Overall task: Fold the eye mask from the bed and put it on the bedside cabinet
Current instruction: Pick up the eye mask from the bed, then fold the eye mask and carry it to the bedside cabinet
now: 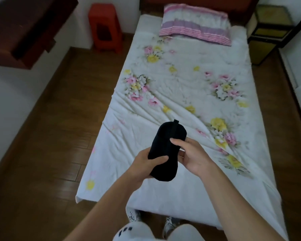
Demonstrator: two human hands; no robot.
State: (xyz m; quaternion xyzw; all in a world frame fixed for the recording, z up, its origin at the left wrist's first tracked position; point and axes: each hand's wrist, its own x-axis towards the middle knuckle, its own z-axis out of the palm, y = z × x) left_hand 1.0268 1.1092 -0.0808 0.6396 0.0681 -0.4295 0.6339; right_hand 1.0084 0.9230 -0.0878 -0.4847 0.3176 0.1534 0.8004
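Both hands on it — left hand (pixel 147 164) grips the black eye mask (pixel 165 150) low. Right hand (pixel 192 156) pinches its side, above the bed (pixel 181 94).

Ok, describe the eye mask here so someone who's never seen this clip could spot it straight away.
Start from the bed with the white floral sheet that fills the middle of the view, and come down to its near end. There both hands, left hand and right hand, hold the eye mask above the sheet. It is the only plain black thing in view, a soft oblong pad with a strap across it.
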